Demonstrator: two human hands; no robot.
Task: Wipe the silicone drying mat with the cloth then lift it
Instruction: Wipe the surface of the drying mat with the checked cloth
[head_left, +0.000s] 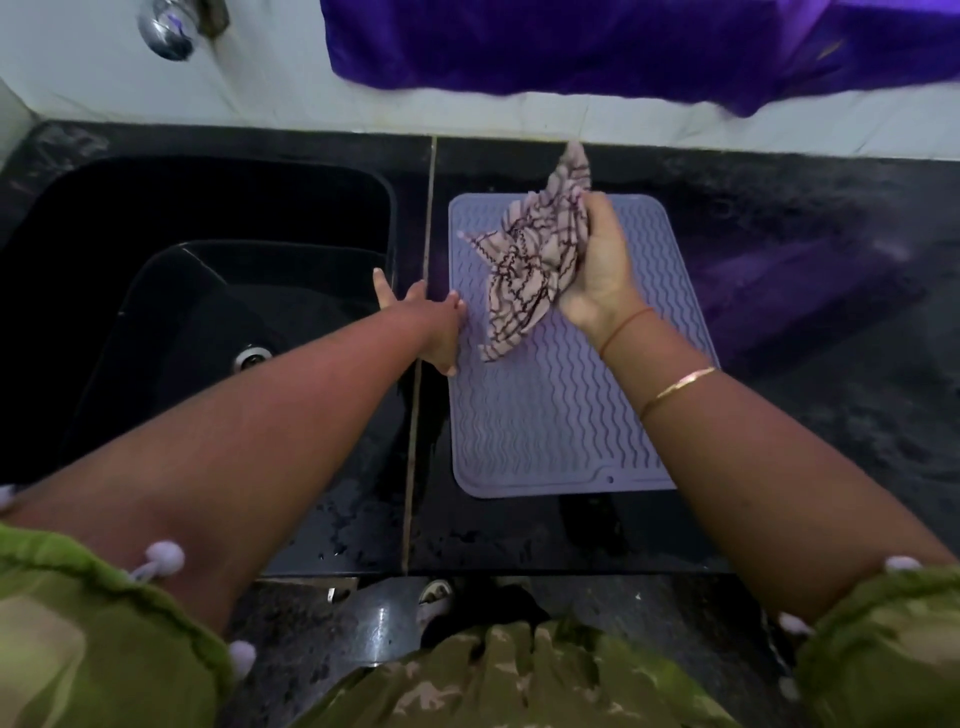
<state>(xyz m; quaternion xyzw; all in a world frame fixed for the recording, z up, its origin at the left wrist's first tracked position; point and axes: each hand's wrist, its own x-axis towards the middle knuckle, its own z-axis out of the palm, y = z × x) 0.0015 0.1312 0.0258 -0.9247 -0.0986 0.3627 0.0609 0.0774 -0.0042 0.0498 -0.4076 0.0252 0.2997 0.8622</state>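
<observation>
A lavender silicone drying mat (545, 415) with wavy ridges lies flat on the black countertop (805, 364), just right of the sink. My right hand (597, 270) grips a bunched beige cloth with dark checks (535, 260) above the mat's far half; the cloth hangs down and its lower end touches the mat. My left hand (431, 322) rests with spread, straight fingers on the mat's left edge and the counter beside it.
A deep black sink (182, 312) with a metal drain (253, 356) fills the left side. A chrome tap (169, 26) sticks out of the white wall. Purple fabric (623, 47) hangs along the back wall. The counter is wet in front.
</observation>
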